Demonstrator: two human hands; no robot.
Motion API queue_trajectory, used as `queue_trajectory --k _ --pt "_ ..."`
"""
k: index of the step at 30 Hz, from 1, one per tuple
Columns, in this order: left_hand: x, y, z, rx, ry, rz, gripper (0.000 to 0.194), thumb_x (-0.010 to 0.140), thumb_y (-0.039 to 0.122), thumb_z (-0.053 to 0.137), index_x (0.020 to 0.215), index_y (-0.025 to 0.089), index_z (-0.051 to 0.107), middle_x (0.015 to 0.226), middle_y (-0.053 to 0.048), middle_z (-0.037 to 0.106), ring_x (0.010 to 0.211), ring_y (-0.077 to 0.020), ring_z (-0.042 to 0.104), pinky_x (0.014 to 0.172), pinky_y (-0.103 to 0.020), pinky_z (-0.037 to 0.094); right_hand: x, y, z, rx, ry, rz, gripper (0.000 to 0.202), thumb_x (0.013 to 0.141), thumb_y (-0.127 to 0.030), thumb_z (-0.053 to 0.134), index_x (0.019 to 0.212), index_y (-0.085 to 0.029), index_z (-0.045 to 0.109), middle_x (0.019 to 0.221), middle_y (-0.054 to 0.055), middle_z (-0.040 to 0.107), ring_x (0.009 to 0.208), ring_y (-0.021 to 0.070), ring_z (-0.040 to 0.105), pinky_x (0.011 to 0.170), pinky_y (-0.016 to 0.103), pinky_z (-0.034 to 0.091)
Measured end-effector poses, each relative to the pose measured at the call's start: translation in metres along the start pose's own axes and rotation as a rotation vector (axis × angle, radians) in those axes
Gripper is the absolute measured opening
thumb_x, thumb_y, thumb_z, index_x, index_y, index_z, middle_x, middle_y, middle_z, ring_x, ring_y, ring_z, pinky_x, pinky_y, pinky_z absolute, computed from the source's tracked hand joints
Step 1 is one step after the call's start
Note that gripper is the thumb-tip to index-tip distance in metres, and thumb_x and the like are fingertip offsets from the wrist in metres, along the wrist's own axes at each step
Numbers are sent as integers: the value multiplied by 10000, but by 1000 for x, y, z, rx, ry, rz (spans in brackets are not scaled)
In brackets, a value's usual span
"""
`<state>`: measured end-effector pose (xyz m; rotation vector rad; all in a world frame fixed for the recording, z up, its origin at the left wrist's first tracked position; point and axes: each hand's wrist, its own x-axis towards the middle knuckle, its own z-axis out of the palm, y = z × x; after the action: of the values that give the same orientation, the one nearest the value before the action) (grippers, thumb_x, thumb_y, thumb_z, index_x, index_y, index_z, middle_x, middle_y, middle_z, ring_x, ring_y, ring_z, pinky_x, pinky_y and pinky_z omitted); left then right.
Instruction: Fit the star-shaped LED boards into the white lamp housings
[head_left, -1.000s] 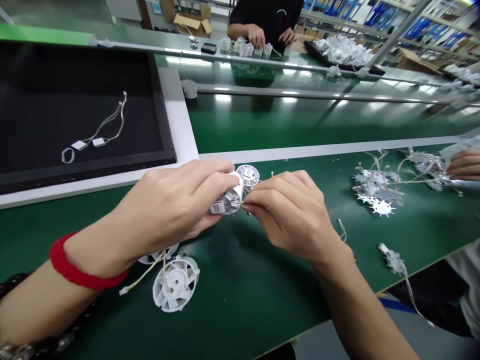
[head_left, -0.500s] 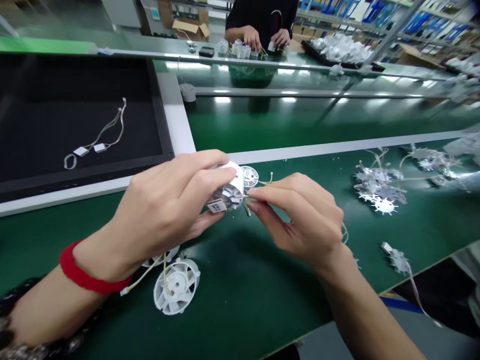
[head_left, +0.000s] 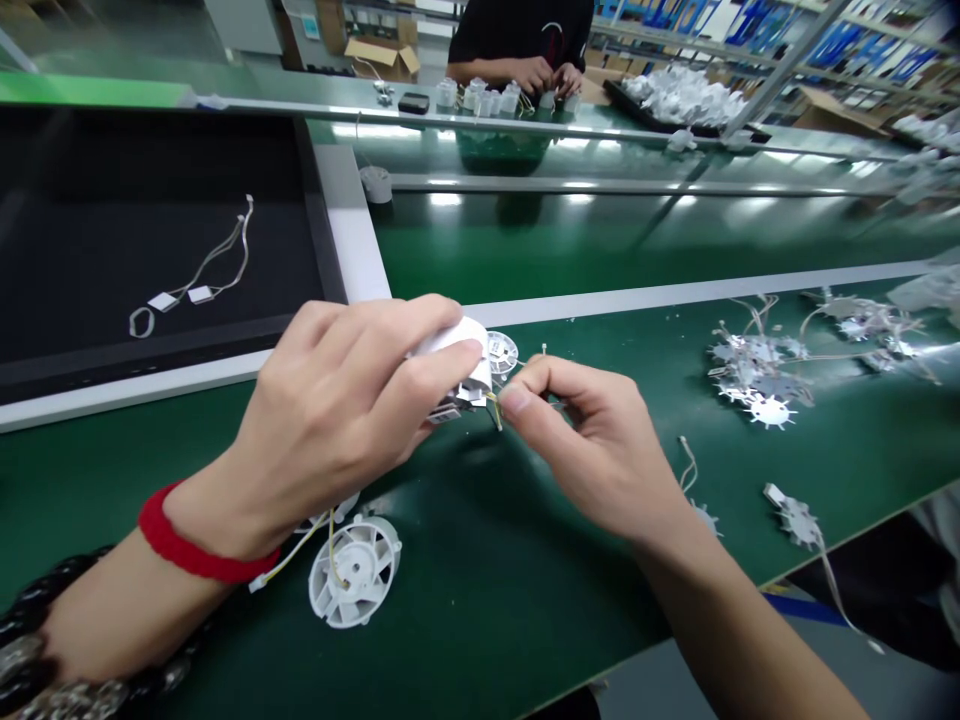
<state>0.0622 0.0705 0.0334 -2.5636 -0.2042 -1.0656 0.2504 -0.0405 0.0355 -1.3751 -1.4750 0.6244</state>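
My left hand (head_left: 352,410), with a red band at the wrist, is closed around a white round plastic housing (head_left: 472,345). Its fingers hide much of the housing; a metallic part and a pale label show underneath. At the housing's right edge, thumb and forefinger of my right hand (head_left: 592,440) pinch a thin yellow-and-white wire (head_left: 493,398), whose gripped end is hidden. Behind the fingertips lies another white round part (head_left: 501,352). Below my left hand, a white fan-shaped plastic frame (head_left: 355,572) with a wire rests on the green table.
On the left, a black tray (head_left: 97,240) with a white rim holds wired connectors (head_left: 201,294). Star-shaped boards with wires (head_left: 769,375) lie in a pile on the right. Across the line, a co-worker's hands (head_left: 551,78) handle small parts near a tray of white pieces (head_left: 686,100).
The housing has tilted in my left hand, hiding more of its inside. My right hand has turned, so its thumb faces me. The co-worker's hands have come closer together.
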Motion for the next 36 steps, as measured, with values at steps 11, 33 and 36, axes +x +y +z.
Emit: queue_trajectory --k 11,33,36 --pt "-12 -2 4 -41 123 35 236 969 217 720 1181 252 622 1321 -33 743 1078 -268 762 757 -433 551 8 0 7 755 -210 553 222 736 -242 623 557 -213 496 597 -53 412 581 103 331 585 285 297" --pt "-6 -2 3 -385 -66 -246 361 973 417 711 1274 275 572 1277 -40 772 1091 -274 769 795 -444 556 -4 7 -9 -386 135 -452 120 942 -250 763 1056 -251 726 1000 23 830 917 224 752 983 433 482" --pt "-7 -2 3 -396 -63 -239 424 940 399 766 1291 280 562 1297 -40 768 1109 -282 766 812 -446 550 -3 6 -11 -441 129 -488 103 988 -178 698 982 -275 734 916 -19 834 824 192 754 977 430 487"
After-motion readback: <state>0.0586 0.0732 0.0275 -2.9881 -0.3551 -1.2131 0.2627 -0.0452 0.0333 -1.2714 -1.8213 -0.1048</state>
